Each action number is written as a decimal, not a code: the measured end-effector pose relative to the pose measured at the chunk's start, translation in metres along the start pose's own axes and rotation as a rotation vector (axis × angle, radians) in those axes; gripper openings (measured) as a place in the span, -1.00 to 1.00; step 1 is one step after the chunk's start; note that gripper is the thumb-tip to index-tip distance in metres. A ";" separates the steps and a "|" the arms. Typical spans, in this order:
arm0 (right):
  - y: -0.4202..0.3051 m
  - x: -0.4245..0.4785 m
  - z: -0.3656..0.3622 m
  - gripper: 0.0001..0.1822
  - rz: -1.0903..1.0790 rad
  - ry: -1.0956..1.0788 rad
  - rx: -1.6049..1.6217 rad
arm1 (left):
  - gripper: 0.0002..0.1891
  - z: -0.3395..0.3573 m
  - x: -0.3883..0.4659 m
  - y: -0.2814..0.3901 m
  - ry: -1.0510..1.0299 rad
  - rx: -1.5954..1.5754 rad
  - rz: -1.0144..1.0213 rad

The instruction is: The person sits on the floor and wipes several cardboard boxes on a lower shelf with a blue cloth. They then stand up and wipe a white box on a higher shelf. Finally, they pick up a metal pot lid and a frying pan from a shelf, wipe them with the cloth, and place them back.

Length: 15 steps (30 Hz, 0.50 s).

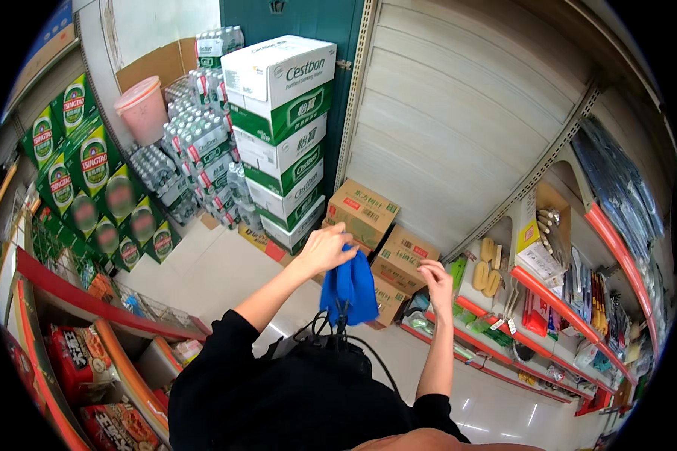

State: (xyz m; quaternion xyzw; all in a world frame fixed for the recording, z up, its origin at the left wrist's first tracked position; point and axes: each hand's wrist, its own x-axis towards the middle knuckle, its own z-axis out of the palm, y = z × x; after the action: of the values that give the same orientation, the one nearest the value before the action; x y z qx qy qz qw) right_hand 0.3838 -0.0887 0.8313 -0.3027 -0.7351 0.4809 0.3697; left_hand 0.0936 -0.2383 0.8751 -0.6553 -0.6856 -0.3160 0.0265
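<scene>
In the head view a blue cloth hangs from my left hand, pinched near its top between thumb and fingers. The cloth's lower end hangs in front of black cords at my body. My right hand is raised to the right of the cloth, apart from it, with fingers bent and nothing seen in them. Just beyond both hands stand brown cardboard cartons with printed writing.
Cestbon water boxes are stacked ahead, beside shrink-wrapped bottles and a pink lidded bucket. Green Tsingtao cartons stand at the left. Red-edged shelves with kitchen goods line the right; red noodle packs lie at lower left.
</scene>
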 end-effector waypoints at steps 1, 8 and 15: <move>-0.005 -0.001 0.007 -0.78 0.008 -0.100 -0.037 | -0.71 -0.005 0.003 0.003 0.033 -0.026 0.015; 0.063 -0.002 0.128 -0.27 0.074 -0.503 -0.426 | -0.61 -0.023 0.019 0.021 -0.109 -0.159 0.128; 0.053 0.004 0.196 -0.23 0.124 -0.496 0.063 | -0.59 -0.054 0.024 -0.034 -0.008 -0.104 0.022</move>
State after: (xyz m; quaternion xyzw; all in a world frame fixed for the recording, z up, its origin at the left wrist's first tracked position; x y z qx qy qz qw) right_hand 0.2227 -0.1611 0.7313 -0.2081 -0.7680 0.5849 0.1574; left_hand 0.0385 -0.2407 0.9150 -0.6647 -0.6611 -0.3481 -0.0068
